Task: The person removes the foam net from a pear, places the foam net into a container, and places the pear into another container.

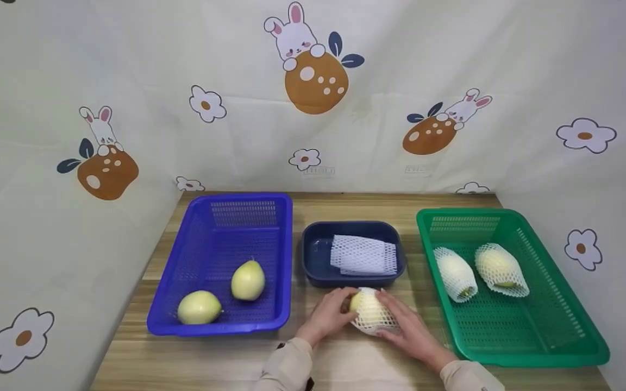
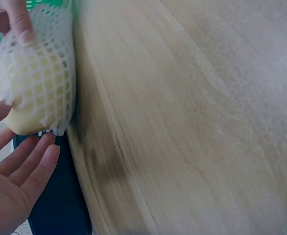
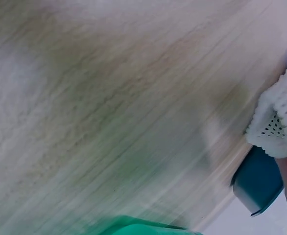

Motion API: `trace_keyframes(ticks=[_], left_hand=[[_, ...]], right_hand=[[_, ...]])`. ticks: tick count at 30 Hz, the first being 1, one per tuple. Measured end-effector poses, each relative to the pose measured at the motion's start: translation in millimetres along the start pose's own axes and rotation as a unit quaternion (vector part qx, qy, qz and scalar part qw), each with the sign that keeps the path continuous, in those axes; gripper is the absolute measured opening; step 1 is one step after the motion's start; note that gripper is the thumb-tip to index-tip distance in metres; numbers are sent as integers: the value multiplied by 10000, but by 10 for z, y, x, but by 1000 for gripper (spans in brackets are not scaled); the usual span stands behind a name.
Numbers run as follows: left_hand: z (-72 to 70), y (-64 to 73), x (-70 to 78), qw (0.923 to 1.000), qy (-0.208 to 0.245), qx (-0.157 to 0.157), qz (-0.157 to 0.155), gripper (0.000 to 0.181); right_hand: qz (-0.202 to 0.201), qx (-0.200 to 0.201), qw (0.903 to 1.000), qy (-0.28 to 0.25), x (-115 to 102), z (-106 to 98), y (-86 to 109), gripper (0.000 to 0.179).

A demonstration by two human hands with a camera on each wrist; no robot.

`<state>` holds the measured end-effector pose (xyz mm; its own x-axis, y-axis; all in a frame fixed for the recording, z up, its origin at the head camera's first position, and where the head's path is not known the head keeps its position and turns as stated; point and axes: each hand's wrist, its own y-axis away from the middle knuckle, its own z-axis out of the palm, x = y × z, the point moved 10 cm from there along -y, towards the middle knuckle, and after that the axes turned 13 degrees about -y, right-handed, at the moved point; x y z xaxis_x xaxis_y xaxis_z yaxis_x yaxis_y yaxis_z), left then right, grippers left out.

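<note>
Between my hands, over the table in front of the dark blue tub, is a pale yellow fruit (image 1: 357, 302) in a white foam net (image 1: 370, 320). In the left wrist view the fruit's bare end (image 2: 26, 121) sticks out of the net. My left hand (image 1: 330, 314) holds this end, thumb and fingertips at the net's edge. On the other side my right hand (image 1: 412, 332) grips the netted fruit, fingers at the far side and thumb at the near side. The right wrist view catches only part of the net (image 3: 280, 115) at its right edge.
A blue basket (image 1: 220, 328) on the left contains two bare yellow-green fruits (image 1: 248, 280). White foam nets (image 1: 363, 255) lie flat in the dark blue tub (image 1: 318, 278). In the green basket (image 1: 530, 358) on the right lie two netted fruits (image 1: 500, 266). A printed cloth (image 1: 237, 141) hangs behind.
</note>
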<state>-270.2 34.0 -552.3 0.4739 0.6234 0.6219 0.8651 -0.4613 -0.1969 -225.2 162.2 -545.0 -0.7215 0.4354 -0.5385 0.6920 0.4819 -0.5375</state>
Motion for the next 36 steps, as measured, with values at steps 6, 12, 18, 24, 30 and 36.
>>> trace_keyframes(ticks=[6, 12, 18, 24, 30, 36], left_hand=[[8, 7, 8, 10000, -48, -53, 12, 40], [17, -4, 44, 9990, -417, -135, 48, 46], [51, -24, 63, 9972, -658, -339, -69, 50], [84, -49, 85, 9962, -738, -450, 42, 57], [149, -56, 95, 9963, -606, -592, 143, 66], [198, -49, 79, 9960, -604, -659, 99, 72]], right_hand=[[64, 136, 9998, -110, 14, -48, 10, 63], [-187, 360, 9992, -19, -36, -111, 1, 57], [471, -337, 9978, -314, 69, 68, -11, 74], [431, -144, 9982, -402, 67, 30, -54, 64], [9, 170, 9995, -282, 23, -50, -33, 55], [287, -219, 9993, -139, 86, 37, 20, 74]])
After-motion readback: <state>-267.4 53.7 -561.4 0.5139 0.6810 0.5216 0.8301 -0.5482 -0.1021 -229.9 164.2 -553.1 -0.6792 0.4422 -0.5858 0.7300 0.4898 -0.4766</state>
